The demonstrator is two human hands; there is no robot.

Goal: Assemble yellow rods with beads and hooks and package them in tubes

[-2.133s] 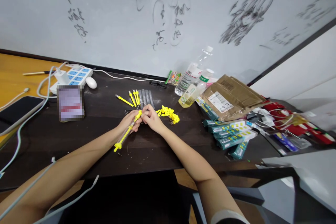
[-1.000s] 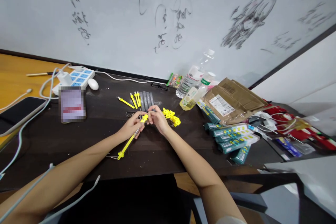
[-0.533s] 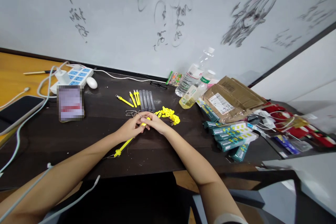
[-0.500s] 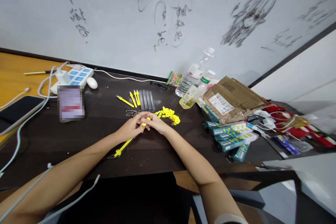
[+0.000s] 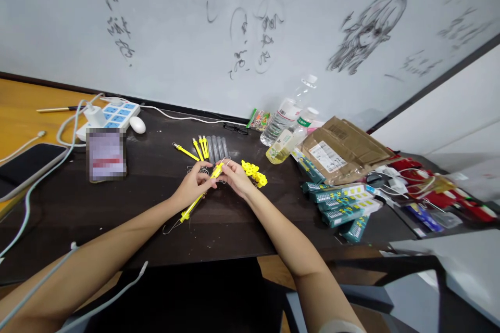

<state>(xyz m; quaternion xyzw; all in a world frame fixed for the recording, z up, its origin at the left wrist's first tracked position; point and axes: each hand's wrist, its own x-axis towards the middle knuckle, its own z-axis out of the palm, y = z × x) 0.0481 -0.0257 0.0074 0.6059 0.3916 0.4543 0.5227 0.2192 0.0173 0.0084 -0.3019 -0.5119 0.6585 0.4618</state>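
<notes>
A slim yellow plastic stick point(image 5: 187, 214) slants over the desk between my hands, with thin bent wire at its lower end. My left hand point(image 5: 194, 185) is closed on its thicker upper part, thumb and fingers pinching it. My right hand point(image 5: 236, 177) pinches the top end, where a thin wire sticks up; the fingertips partly hide this spot. Beyond my hands lie clear tubes point(image 5: 217, 150) in a row and several yellow sticks with metal tips point(image 5: 200, 149). Yellow plastic pieces point(image 5: 254, 173) are heaped right of my right hand. Loose wire pieces point(image 5: 194, 169) lie behind my left hand.
To the right are two bottles point(image 5: 282, 120), a brown parcel point(image 5: 347, 146) and several green boxes point(image 5: 346, 205). A power strip point(image 5: 122, 114), a white mouse point(image 5: 137, 125) and a phone point(image 5: 29, 169) lie left. White cables point(image 5: 29, 203) cross the left side.
My hands have come slightly apart, so the stick's upper part shows between them. Its lower end has shifted right and up, and the wire there shows more clearly.
</notes>
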